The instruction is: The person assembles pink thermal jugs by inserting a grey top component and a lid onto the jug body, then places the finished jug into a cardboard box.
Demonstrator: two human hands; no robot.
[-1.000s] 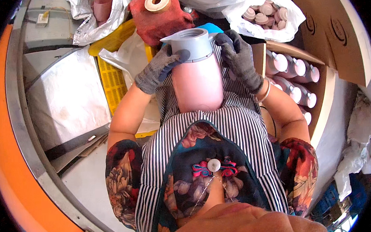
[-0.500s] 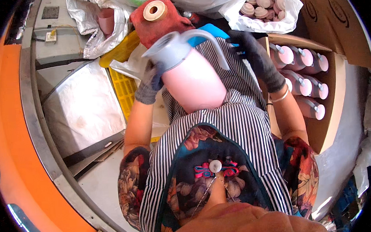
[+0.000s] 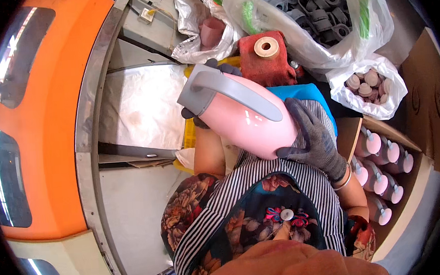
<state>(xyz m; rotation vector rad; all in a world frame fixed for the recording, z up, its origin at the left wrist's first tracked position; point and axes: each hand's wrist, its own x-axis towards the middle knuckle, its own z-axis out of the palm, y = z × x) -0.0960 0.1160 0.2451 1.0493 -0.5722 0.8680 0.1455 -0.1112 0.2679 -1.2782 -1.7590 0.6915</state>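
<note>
A pink jug [image 3: 252,128] with a grey collar and a long grey handle [image 3: 245,93] lies tilted across my lap, its grey end pointing to the upper left. My left hand [image 3: 225,68], in a dark glove, grips it from behind around the grey neck; only parts of the fingers show. At the rounded pink base, my gloved right hand [image 3: 313,144] is wrapped against the jug's side, thumb and fingers on its surface. The handle faces up, and the jug's mouth is turned away from view.
A cardboard box [image 3: 403,212] of pink jugs stands at my right. Beyond are a bag of grey rings [image 3: 323,10], a bag of pink lids [image 3: 370,88] and a red cloth-covered block [image 3: 263,59] bearing a cream ring [image 3: 266,47]. An orange machine [image 3: 50,163] borders the left.
The jug has been tipped further toward the left, its handle now facing up. My right hand has come from beside the box onto the jug's base. The view has shifted left.
</note>
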